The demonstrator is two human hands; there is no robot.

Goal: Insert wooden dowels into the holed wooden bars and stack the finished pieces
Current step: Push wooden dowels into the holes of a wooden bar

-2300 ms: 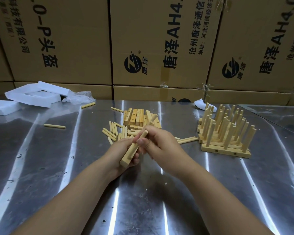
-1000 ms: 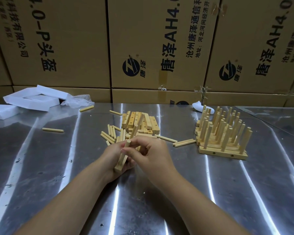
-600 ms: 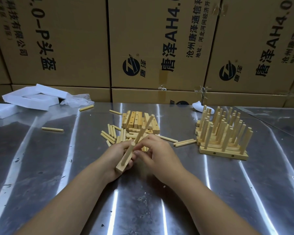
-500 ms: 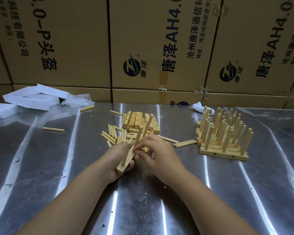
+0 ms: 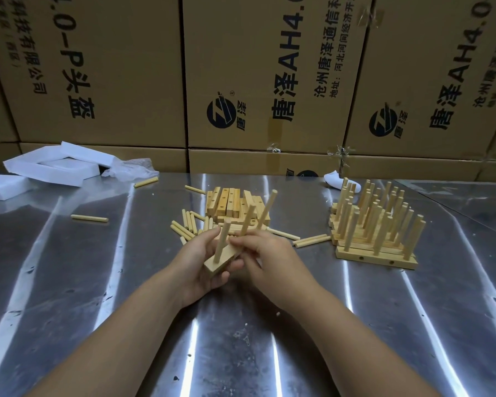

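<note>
My left hand (image 5: pixel 201 265) grips a holed wooden bar (image 5: pixel 216 263) just above the metal table (image 5: pixel 98 282). Three dowels stand up out of the bar: a near one (image 5: pixel 221 242), a middle one (image 5: pixel 247 220) and a far one (image 5: pixel 268 207). My right hand (image 5: pixel 265 259) pinches the base of the middle dowel with fingertips and thumb. Behind my hands lie a pile of bare holed bars (image 5: pixel 229 203) and loose dowels (image 5: pixel 188 224). The stack of finished pieces (image 5: pixel 375 227) stands to the right.
Stray dowels lie at the left (image 5: pixel 89 218), near the back (image 5: pixel 146 181) and between the pile and the stack (image 5: pixel 311 240). White foam pieces (image 5: pixel 58 166) sit at the back left. Printed cardboard boxes (image 5: pixel 269 81) wall off the far edge.
Over the last seconds a second and a third dowel have gone into the bar. The bar has tilted so the dowels point up and away, and my right hand has moved to the middle dowel.
</note>
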